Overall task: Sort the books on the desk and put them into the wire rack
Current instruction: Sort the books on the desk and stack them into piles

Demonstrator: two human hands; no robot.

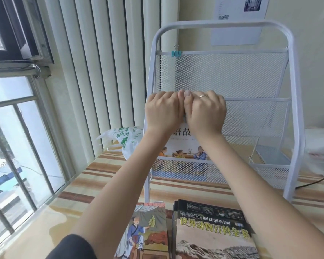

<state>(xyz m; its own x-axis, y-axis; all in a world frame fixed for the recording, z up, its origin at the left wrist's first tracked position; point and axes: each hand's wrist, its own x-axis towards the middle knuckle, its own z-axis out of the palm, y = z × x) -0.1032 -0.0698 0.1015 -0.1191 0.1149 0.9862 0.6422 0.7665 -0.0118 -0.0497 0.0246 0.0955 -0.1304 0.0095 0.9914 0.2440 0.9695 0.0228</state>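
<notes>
A white wire mesh rack [251, 75] stands upright on the striped desk [185, 189]. A white picture book [185, 146] stands in its lowest tier at the left, behind the mesh front. My left hand [164, 111] and my right hand [206, 112] sit side by side on the book's top edge, fingers curled over it, thumbs touching. Near the desk's front edge lie an illustrated book [144, 232] with a robed figure and a stack topped by a dark animal encyclopedia [213, 234].
A teal binder clip [176, 52] hangs on the rack's top bar. A white plastic bag [123, 139] with green print lies left of the rack by the vertical blinds. A window is at the left. A black cable [314, 182] runs at the right.
</notes>
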